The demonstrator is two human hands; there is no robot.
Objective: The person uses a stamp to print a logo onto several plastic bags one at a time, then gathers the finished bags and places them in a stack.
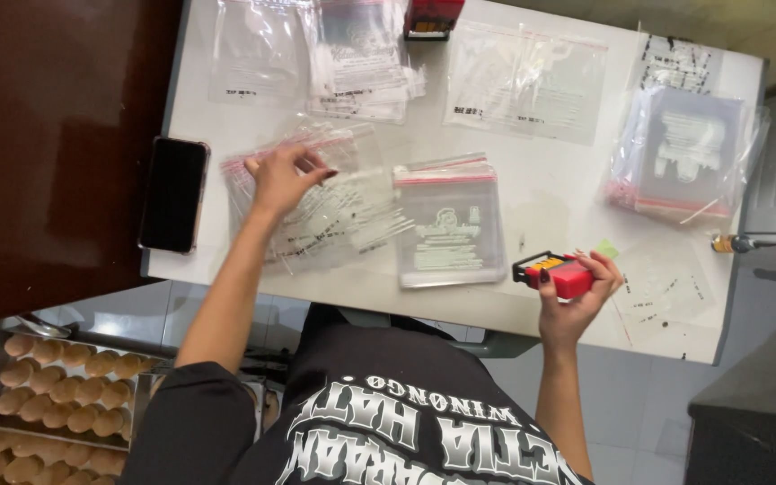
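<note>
We see the right hand (577, 292) closed around a red stamp (557, 273), fingers curled over its far end. The stamp's long axis runs roughly level across the view, and its black-and-yellow end points away from the palm, toward the other hand. It sits just above the table (550, 193) edge, not touching the surface as far as we can tell.

The left hand (282, 178) rests on a loose heap of clear bags (325, 211), fingers bent and pressing or pinching the top one; we cannot tell how many bags the heap holds. Between the two hands, nearer the right, lies one neat stack of bags (449, 224) with a red seal strip on its far edge.

Beyond the hands we count three more patches of bags, plus one full pack (684, 153) beyond the right hand. A second red stamp (431, 16) stands at the far table edge. One black phone (173, 194) lies just outside the left hand. Below the left arm, one tray of pale rolls (47, 404) sits off the table.
</note>
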